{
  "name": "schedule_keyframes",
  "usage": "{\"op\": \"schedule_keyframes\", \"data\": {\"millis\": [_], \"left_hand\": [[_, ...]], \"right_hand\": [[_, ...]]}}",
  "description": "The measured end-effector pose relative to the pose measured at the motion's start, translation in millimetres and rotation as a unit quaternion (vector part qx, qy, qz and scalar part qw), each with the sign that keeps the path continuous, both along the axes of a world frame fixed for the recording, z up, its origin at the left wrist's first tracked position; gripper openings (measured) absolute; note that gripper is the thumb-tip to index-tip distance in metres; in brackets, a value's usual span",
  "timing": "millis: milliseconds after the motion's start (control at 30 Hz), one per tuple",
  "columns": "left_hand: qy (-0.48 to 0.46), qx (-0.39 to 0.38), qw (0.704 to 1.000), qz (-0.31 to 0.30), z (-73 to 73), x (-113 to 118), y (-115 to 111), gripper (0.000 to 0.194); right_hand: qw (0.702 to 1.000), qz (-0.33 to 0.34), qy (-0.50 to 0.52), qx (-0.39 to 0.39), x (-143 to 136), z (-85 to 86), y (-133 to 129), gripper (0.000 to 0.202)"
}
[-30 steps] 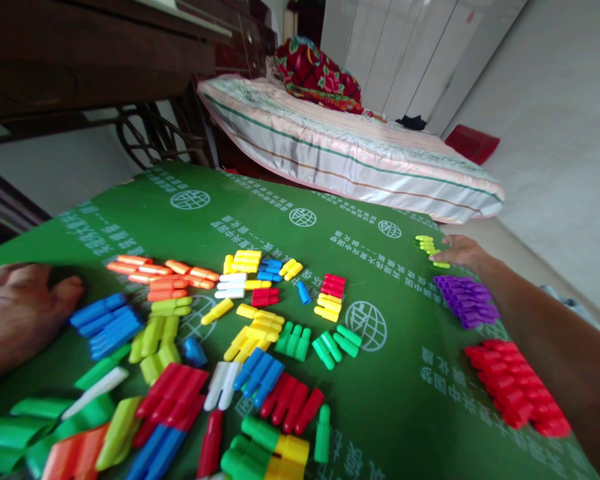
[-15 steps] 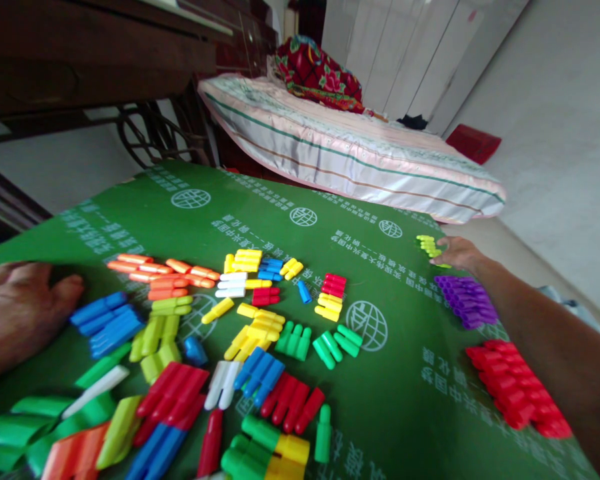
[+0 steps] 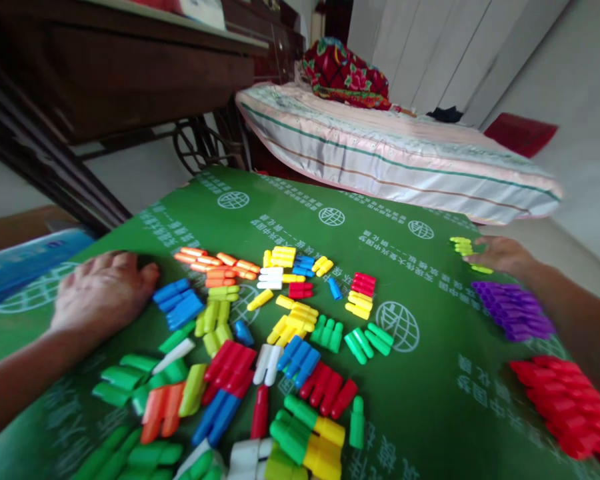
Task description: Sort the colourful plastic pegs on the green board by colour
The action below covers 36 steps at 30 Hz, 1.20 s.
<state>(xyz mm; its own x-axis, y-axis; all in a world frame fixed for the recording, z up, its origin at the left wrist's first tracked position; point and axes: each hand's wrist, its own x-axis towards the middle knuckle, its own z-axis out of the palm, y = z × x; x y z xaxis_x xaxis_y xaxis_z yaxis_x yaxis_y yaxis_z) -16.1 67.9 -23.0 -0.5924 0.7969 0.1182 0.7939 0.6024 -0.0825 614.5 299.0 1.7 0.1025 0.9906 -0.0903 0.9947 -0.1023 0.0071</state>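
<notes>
My left hand (image 3: 105,287) lies flat on the green board (image 3: 430,400), fingers outstretched and holding nothing. Just right of its thumb is a group of blue bullet-shaped plastic building blocks (image 3: 179,303). Over at the far right edge, my right hand (image 3: 503,255) has its fingers bent together at a small row of yellow-green building blocks (image 3: 461,245), seemingly pinching one of them; the fingertips are small and partly hidden. Nearer to me, under the right forearm, sit a joined cluster of purple blocks (image 3: 513,310) and a larger red cluster (image 3: 567,403).
Loose and joined blocks in several colours are scattered mid-board, among them orange blocks (image 3: 215,263), yellow blocks (image 3: 295,322) and green blocks (image 3: 367,341). Beyond the board stands a bed (image 3: 405,163). A dark wooden sewing table (image 3: 145,87) is at the left, above a blue package (image 3: 35,263).
The view has turned left, so everything appears shifted right and more of my left forearm shows. My left hand stays flat; my right hand remains at the yellow-green blocks.
</notes>
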Motion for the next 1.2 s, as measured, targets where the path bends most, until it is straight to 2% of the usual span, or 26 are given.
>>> {"op": "schedule_keyframes", "data": {"millis": [133, 233, 300, 400, 500, 567, 700, 833, 967, 1067, 1200], "left_hand": [[-0.017, -0.008, 1.000, -0.013, 9.2, 6, -10, 0.059], [-0.020, 0.003, 1.000, -0.013, 11.1, 15, -11, 0.058], [-0.023, 0.010, 1.000, -0.013, 10.8, 19, -11, 0.058], [-0.022, 0.019, 1.000, -0.010, 9.2, 20, -12, 0.056], [-0.018, 0.029, 0.999, -0.008, 7.3, 19, -14, 0.054], [-0.016, 0.034, 0.999, -0.010, 6.5, 18, -15, 0.054], [-0.016, 0.043, 0.999, -0.014, 6.1, 19, -16, 0.053], [-0.016, 0.049, 0.999, -0.016, 6.0, 20, -17, 0.053], [-0.017, 0.050, 0.998, -0.019, 5.8, 20, -17, 0.053], [-0.017, 0.049, 0.998, -0.020, 5.6, 19, -17, 0.053], [-0.015, 0.047, 0.999, -0.020, 5.3, 18, -17, 0.054]], "right_hand": [[0.997, 0.073, 0.005, 0.027, -31, 2.1, -4, 0.053], [0.982, 0.170, 0.079, 0.028, -84, 7.7, -26, 0.046], [0.954, 0.264, 0.138, 0.022, -131, 13.3, -52, 0.040], [0.887, 0.412, 0.206, 0.014, -205, 23.9, -100, 0.030], [0.827, 0.520, 0.214, -0.008, -272, 35.0, -147, 0.019], [0.808, 0.554, 0.200, -0.021, -310, 40.1, -172, 0.016], [0.812, 0.561, 0.161, -0.028, -365, 40.7, -202, 0.018], [0.833, 0.540, 0.117, -0.025, -397, 31.1, -212, 0.024], [0.842, 0.530, 0.100, -0.030, -408, 20.3, -212, 0.020], [0.838, 0.530, 0.127, -0.036, -406, 15.5, -210, 0.019], [0.822, 0.520, 0.230, -0.041, -398, 11.2, -209, 0.021]]}}
